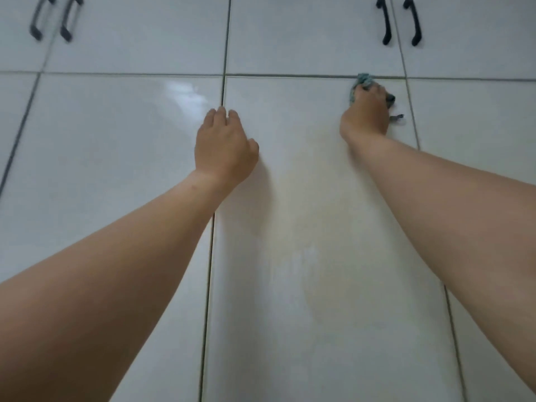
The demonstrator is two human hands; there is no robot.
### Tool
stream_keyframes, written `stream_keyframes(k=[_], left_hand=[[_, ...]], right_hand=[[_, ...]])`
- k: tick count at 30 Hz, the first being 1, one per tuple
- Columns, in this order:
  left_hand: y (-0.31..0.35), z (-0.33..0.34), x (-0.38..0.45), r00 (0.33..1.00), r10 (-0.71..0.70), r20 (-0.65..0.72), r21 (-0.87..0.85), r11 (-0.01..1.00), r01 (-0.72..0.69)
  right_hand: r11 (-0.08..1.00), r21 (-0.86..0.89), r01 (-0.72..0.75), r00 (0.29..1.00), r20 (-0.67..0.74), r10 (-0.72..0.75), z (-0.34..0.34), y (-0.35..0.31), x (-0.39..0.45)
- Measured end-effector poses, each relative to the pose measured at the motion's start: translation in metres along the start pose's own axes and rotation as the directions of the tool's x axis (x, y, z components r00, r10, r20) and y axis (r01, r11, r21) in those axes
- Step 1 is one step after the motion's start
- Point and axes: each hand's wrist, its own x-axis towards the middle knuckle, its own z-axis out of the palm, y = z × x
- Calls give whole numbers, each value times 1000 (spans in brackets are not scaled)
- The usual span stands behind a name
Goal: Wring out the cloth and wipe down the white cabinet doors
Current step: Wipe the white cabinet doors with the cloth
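Note:
White glossy cabinet doors fill the view. My right hand [367, 110] presses a small teal-grey cloth [362, 82] against the top right corner of the tall middle door [313, 227], just under the horizontal gap. Most of the cloth is hidden under my fingers. A dark knob or key [391, 100] sticks out beside that hand. My left hand [224, 146] rests flat on the doors at the vertical gap on the middle door's left edge, fingers together, holding nothing.
Upper doors carry two pairs of black bar handles, one pair at the top left [55, 18] and the other at the top right [398, 21]. Another tall door [116, 169] lies to the left, with a bright reflection on it.

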Motion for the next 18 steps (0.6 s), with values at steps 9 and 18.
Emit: stream_keyframes(k=[9, 18], left_hand=[[-36, 11, -8, 992, 121, -26, -80, 989, -123], [-12, 8, 0, 996, -11, 88, -65, 998, 17]], right_hand=[[826, 110, 553, 802, 198, -564, 49, -165, -36], [900, 71, 431, 893, 108, -437, 28, -43, -28]])
